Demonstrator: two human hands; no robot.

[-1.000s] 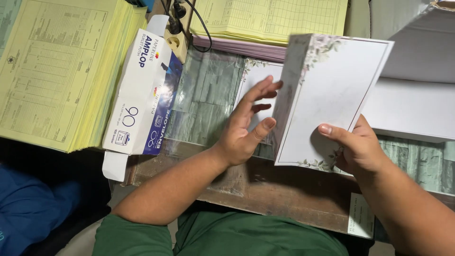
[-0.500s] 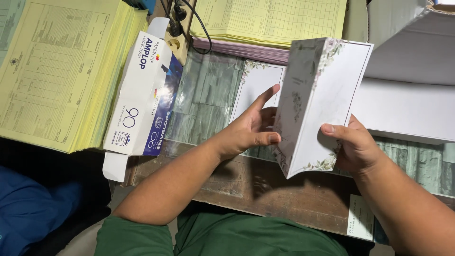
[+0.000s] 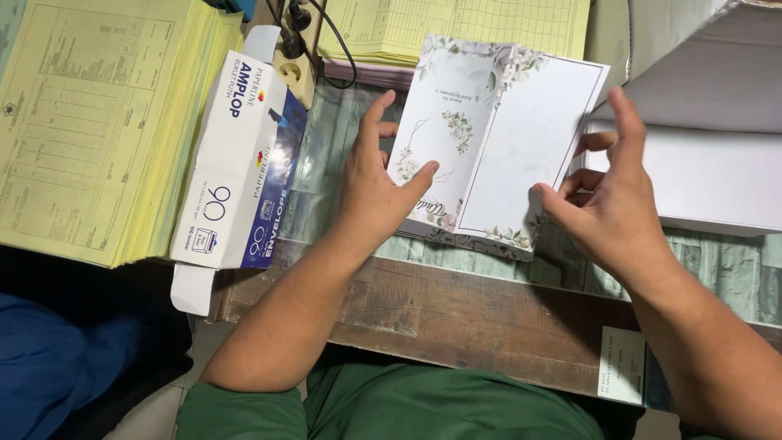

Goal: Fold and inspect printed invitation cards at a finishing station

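Far left: stack of yellow forms (image 3: 90, 122), then a white-and-blue envelope box (image 3: 236, 163). Left hand (image 3: 379, 187) lies spread, thumb pressing the folded floral card (image 3: 497, 138) flat on the desk (image 3: 456, 301). Right hand (image 3: 607, 204) pinches the card's lower right edge, index raised. Card looks light, thin and creasable; best held by the edges, away from the fold.

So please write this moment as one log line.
left hand: pressing white floral folded card | right hand: holding card edge | support: wooden table
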